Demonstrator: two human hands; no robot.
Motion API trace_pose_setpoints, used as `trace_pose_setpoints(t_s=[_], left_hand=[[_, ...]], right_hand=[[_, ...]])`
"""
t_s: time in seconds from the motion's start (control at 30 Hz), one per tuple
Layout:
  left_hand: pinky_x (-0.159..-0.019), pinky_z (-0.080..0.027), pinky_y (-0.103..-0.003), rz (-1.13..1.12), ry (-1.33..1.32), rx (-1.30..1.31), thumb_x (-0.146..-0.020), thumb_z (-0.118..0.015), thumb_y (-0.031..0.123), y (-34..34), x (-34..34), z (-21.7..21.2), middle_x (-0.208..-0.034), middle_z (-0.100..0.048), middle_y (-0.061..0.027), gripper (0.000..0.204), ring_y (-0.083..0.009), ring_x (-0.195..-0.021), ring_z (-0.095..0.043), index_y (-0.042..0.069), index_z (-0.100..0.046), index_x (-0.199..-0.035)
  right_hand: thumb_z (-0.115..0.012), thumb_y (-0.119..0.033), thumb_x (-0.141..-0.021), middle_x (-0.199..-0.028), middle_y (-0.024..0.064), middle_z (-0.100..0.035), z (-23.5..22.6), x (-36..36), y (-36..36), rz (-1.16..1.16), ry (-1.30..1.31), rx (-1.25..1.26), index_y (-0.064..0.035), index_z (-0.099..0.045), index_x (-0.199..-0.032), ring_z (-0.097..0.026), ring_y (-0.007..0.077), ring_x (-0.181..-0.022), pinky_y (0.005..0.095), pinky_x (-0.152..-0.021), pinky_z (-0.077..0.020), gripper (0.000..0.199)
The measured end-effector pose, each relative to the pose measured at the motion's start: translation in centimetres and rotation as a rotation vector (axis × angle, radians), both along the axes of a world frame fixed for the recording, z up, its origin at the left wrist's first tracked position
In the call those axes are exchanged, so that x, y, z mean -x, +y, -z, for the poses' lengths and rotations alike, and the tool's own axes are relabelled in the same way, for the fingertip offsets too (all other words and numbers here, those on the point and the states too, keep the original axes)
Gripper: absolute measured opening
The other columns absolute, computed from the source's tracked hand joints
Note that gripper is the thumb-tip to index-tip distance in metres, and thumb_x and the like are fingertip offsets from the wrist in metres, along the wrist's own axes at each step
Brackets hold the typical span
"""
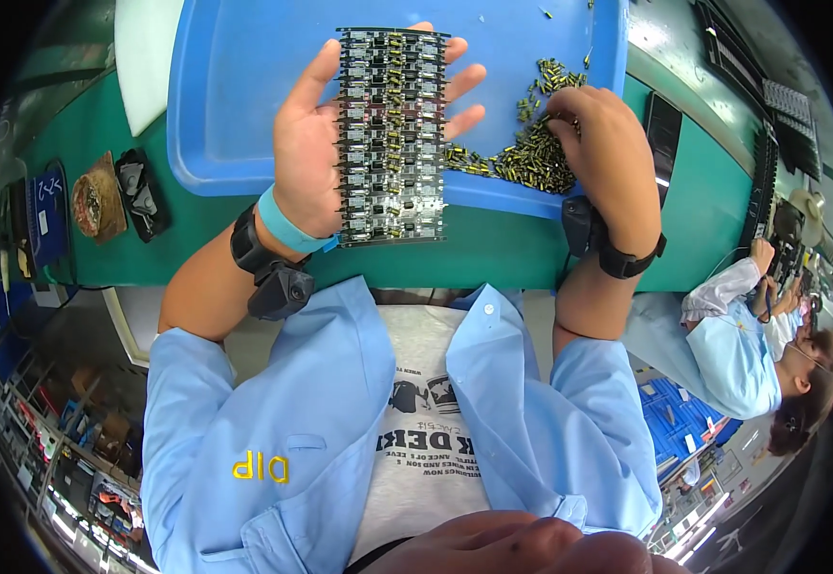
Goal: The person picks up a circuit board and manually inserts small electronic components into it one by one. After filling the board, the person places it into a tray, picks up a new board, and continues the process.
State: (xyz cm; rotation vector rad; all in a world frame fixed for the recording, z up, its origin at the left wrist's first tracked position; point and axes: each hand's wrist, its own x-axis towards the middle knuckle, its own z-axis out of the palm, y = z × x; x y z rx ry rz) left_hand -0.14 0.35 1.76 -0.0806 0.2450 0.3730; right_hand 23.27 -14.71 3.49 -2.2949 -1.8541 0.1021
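Balancing a circuit-board panel (393,143) at twelve o'clock, the left hand (305,158) has fingers spread wide behind it, while at two the right hand (613,153) curls over yellow-and-black components (531,165), any grip hidden, in the blue tray (235,105)!

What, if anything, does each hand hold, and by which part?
The left hand supports the board by its underside. The right hand is at the small parts; whether it holds any cannot be told.

Bright, with dark, fisheye-bent edges
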Motion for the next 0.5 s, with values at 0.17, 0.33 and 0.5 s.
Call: trace_pose_setpoints(t_s=[0.17, 0.33, 0.5], left_hand=[[-0.127, -0.032, -0.056, 0.046, -0.090, -0.080, -0.112, -0.031, 0.051, 0.0, 0.4, 0.8, -0.167, -0.036, -0.0197, 0.070, -0.0372, -0.151, -0.040, 0.005, -0.031, -0.164], [-0.127, -0.034, -0.053, 0.042, -0.037, -0.121, -0.112, -0.030, 0.053, 0.3, 0.5, 0.7, -0.168, -0.035, -0.0186, 0.071, -0.0353, -0.149, -0.043, 0.006, -0.028, -0.166], [-0.126, -0.034, -0.053, 0.000, 0.021, -0.127, -0.112, -0.030, 0.053, 0.2, 0.6, 0.5, -0.166, -0.039, -0.0190, 0.071, -0.0355, -0.148, -0.045, 0.006, -0.031, -0.165]], right_hand=[[-0.079, -0.007, -0.087, -0.092, 0.0087, -0.074, -0.7, 1.0, 1.0, 0.044, 0.114, -0.133, -0.0039, -0.074, -0.110, -0.067, 0.0241, -0.083, 0.0353, -0.081, -0.0549, 0.024], [-0.078, -0.004, -0.091, -0.096, 0.0068, -0.078, -1.3, 3.1, 1.9, 0.231, 0.427, -0.221, -0.0052, -0.076, -0.117, -0.071, 0.0132, -0.085, 0.0290, -0.079, -0.0550, 0.025], [-0.075, 0.001, -0.095, -0.102, 0.0075, -0.079, -1.1, 4.1, 2.0, 0.080, 0.520, -0.287, -0.0013, -0.075, -0.117, -0.071, 0.0108, -0.090, 0.0270, -0.080, -0.0555, 0.022]])
